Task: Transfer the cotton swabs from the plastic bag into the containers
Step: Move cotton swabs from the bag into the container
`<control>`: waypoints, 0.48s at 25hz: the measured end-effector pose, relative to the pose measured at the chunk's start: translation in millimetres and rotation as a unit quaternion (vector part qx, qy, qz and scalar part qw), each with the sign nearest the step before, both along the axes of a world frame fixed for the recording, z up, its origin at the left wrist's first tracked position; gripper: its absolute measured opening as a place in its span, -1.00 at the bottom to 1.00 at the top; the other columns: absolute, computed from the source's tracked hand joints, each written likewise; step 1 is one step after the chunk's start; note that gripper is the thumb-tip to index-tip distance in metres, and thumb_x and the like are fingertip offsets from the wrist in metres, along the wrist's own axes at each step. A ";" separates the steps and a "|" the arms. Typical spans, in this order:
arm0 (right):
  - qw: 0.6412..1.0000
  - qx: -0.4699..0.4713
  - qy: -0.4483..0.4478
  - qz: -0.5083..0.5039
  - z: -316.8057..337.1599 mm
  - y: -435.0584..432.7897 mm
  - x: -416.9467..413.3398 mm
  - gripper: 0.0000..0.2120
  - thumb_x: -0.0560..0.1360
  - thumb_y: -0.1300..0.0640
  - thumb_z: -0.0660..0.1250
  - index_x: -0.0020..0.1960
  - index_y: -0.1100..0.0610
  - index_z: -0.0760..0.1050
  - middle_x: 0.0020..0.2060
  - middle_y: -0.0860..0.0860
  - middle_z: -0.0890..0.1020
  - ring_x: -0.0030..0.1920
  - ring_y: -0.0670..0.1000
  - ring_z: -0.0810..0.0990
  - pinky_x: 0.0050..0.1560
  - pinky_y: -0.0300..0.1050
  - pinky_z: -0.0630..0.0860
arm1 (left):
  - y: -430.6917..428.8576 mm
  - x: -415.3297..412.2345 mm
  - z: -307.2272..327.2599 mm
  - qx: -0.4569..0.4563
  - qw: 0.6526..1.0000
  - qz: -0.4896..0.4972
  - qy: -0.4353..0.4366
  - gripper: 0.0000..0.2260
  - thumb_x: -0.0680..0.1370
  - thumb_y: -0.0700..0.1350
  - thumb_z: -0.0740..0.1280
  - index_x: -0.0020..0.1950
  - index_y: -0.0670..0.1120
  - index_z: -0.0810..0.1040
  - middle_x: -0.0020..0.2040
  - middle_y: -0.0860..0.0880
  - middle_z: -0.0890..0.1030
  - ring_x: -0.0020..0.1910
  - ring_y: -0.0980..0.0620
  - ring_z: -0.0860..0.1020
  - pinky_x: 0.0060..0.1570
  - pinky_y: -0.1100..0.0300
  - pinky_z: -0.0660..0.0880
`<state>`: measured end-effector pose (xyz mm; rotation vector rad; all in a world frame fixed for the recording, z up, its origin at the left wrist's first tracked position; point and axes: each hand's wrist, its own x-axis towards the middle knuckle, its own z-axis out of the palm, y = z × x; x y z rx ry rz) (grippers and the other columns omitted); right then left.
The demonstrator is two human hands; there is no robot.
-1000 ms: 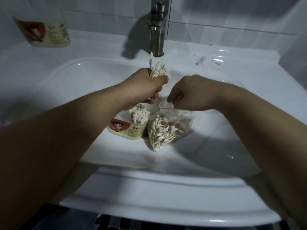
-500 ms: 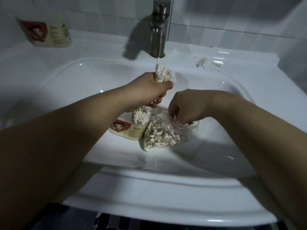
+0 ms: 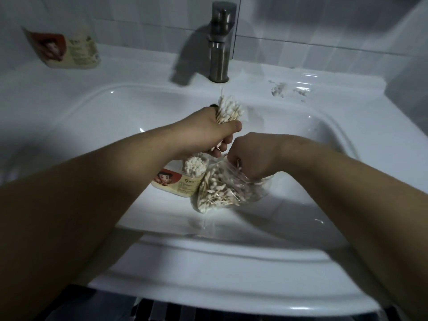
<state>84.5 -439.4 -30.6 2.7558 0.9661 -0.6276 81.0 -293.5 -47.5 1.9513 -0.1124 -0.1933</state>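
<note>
While both forearms reach across the near rim of the sink (image 3: 208, 262), the first item met in the basin is the plastic bag (image 3: 250, 193). It lies on its side and holds a large loose heap of cotton swabs (image 3: 215, 193), shafts pointing many ways. The right hand (image 3: 252, 156) sits at the bag's mouth, fingers curled down into it; whether they pinch swabs or only the film cannot be determined. Touching the bag on its left lies the container (image 3: 176, 181), tilted, its long axis running from near-left to far-right. Its open mouth is packed with swab tips and faces up toward the left hand (image 3: 206, 135). That hand is just above and behind the mouth, fist closed round a bundle of swabs (image 3: 228, 111) held upright, tips up. Judgement: the bundle stands steeper than the container's axis and needs tipping to match before entry; the left hand is the nearer one. Room in the mouth looks scant. Farther back stand the tap (image 3: 220, 42) and, on the left ledge, a second container (image 3: 69, 50), contents not discernible.
</note>
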 end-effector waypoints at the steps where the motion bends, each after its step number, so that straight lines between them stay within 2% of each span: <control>1: 1.000 0.000 -0.010 0.007 1.1 -0.8 0.4 -0.83 0.48 0.23 0.30 -0.24 0.03 0.55 -0.33 -0.07 0.54 -0.29 -0.06 0.48 -0.36 -0.23 0.35 | -0.2 -0.8 0.9 -0.002 1.000 -0.001 0.003 -0.81 0.66 -0.06 0.31 -0.09 -0.13 0.51 -0.38 0.02 0.57 -0.39 0.08 0.56 -0.38 0.21 0.52; 3: 1.000 0.014 -0.022 -0.001 5.7 -4.0 2.0 -0.78 0.52 0.19 0.31 -0.28 0.00 0.54 -0.35 -0.13 0.49 -0.31 -0.10 0.45 -0.36 -0.30 0.30 | 0.1 -3.1 3.6 0.014 1.000 -0.010 0.007 -0.79 0.68 -0.05 0.28 -0.04 -0.17 0.56 -0.36 0.01 0.63 -0.33 0.06 0.63 -0.39 0.21 0.54; 4: 0.999 0.026 -0.024 -0.005 7.4 -6.6 4.2 -0.82 0.52 0.18 0.32 -0.22 0.01 0.62 -0.34 -0.15 0.51 -0.30 -0.11 0.47 -0.32 -0.30 0.35 | -0.1 -5.2 5.5 0.032 0.999 -0.018 0.008 -0.78 0.69 -0.04 0.26 0.00 -0.17 0.57 -0.33 0.01 0.65 -0.33 0.07 0.65 -0.42 0.22 0.53; 6: 0.998 0.050 -0.021 -0.018 9.9 -9.9 8.8 -0.83 0.50 0.15 0.36 -0.03 0.00 0.72 -0.26 -0.15 0.63 -0.22 -0.07 0.59 -0.12 -0.16 0.57 | -1.1 -9.8 8.7 0.083 0.996 -0.030 0.013 -0.77 0.70 -0.02 0.22 0.05 -0.14 0.58 -0.28 0.01 0.69 -0.45 0.15 0.60 -0.55 0.29 0.44; 8: 0.997 0.067 -0.010 -0.031 10.3 -12.1 10.8 -0.79 0.48 0.13 0.38 0.04 -0.03 0.73 -0.22 -0.10 0.70 -0.17 0.02 0.68 0.00 -0.03 0.65 | -2.9 -12.4 10.0 0.115 0.992 -0.045 0.018 -0.77 0.70 -0.01 0.22 0.06 -0.11 0.59 -0.16 -0.02 0.71 -0.54 0.20 0.55 -0.59 0.33 0.38; 11: 0.997 0.065 0.019 -0.023 6.8 -10.5 8.5 -0.70 0.49 0.19 0.32 0.10 -0.08 0.70 -0.31 -0.17 0.60 -0.24 -0.02 0.64 -0.16 -0.15 0.56 | -2.9 -8.9 4.8 0.115 0.992 -0.037 0.019 -0.79 0.70 -0.02 0.23 0.02 -0.11 0.59 -0.14 -0.05 0.70 -0.49 0.17 0.60 -0.53 0.30 0.44; 12: 0.998 0.058 0.028 -0.016 5.1 -8.6 6.4 -0.69 0.48 0.22 0.30 0.03 -0.13 0.68 -0.34 -0.17 0.56 -0.27 -0.06 0.59 -0.22 -0.19 0.48 | -1.9 -7.2 2.9 0.108 0.994 -0.025 0.021 -0.79 0.69 -0.03 0.24 0.02 -0.12 0.57 -0.16 -0.05 0.70 -0.45 0.14 0.63 -0.51 0.28 0.47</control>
